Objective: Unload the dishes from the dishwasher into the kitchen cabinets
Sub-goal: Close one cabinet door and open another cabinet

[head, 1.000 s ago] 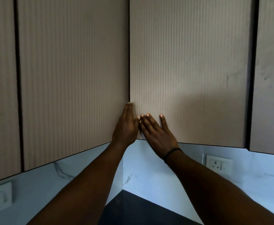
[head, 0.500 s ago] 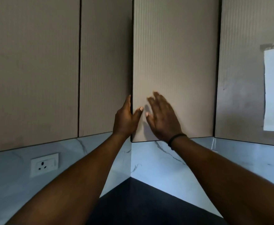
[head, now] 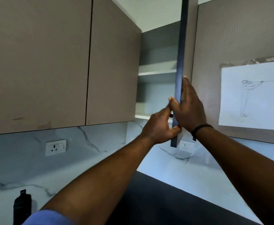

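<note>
The corner wall cabinet door (head: 181, 65) stands swung out, edge-on to me. My left hand (head: 159, 127) grips the door's lower edge, thumb on its outer face. My right hand (head: 189, 104) holds the door higher up, palm and fingers flat on its outer face and thumb hooked round the edge. Inside the open cabinet (head: 157, 88) I see pale shelves with nothing visible on them. No dishes are in view.
Closed beige cabinet doors (head: 51, 62) run along the left wall. A closed door on the right carries a taped paper sketch (head: 250, 95). Sockets (head: 56, 147) sit in the marble backsplash. The dark countertop (head: 165, 200) lies below, with a black bottle-like object (head: 22, 207) at lower left.
The corner cabinet door, shut a second ago, has swung open toward me. Both hands moved from its closed face and edge to gripping its free edge. My view shifted right.
</note>
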